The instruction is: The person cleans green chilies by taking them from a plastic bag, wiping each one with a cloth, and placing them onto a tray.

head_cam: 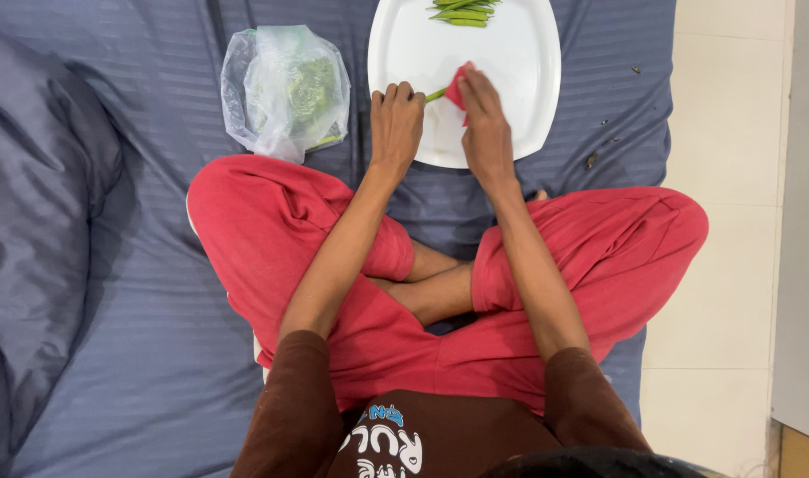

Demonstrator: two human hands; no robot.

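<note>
Slender green pod (435,94) at upper centre of the frame, pinched in the curled left hand (396,124); right hand (484,124) grips a red-handled knife (458,88) against it, over a smooth white plate (511,53). More pods (465,11) above; crinkled clear bag (285,88) at left.

Striped grey-blue bedsheet (157,354) under white tray (520,53), plastic bag (285,88).

Green vegetable pod (435,94): slender, light green, lying flat on the white plate (520,80) near its lower left part; only a short stretch shows between the two hands. Red-handled tool (458,89): small, bright red, just right of the pod on the same plate, mostly covered; its blade cannot be made out. White plate: rounded-square, flat, glossy, on the bed.
</note>
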